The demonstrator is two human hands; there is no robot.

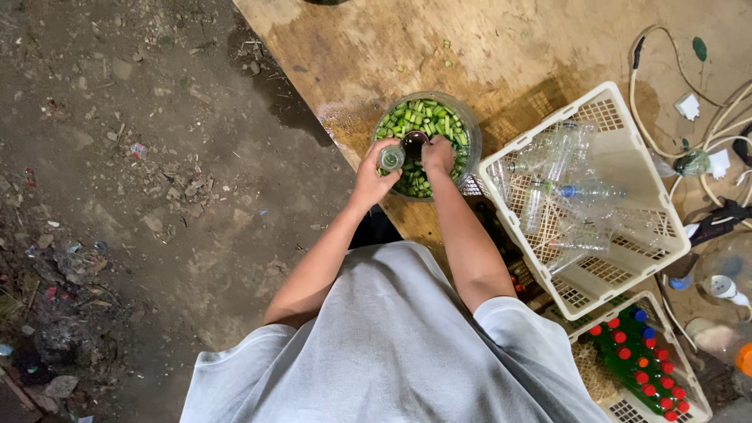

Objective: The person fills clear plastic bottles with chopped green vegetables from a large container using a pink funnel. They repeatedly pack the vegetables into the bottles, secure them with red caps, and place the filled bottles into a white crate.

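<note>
My left hand (374, 176) is closed round a small clear bottle (390, 159), mouth up, held right at the near-left rim of the bowl (468, 125), centre of frame. I'd say it's kept upright and tight to the rim so anything dropped in has a short way to go. My right hand (437, 155) is just beside it, over the bowl, fingers pinched together w/ something dark and round at the tips, maybe a scoop or funnel; can't tell which. Both wrists nearly touch, so the bottle mouth sits close under the right fingertips.

The bowl is clear, round, full of chopped green pieces (423, 119) in liquid, and stands on the wooden board (501, 47) that fills the upper middle of the frame, near its left edge, probably so I can lean over it.

Right of centre: a white plastic crate (619, 106) w/ empty clear bottles (576, 192) lying loose, touching the bowl's right side. Lower right: a 2nd crate (697, 403) w/ filled green bottles, caps (634, 352) mostly red, a few blue, one orange. Upper right: tangled cables (705, 117) and white plugs.

Left half of frame is bare dirt ground (141, 196) w/ litter. The empties crate crowds my right elbow; nothing blocks the left.
</note>
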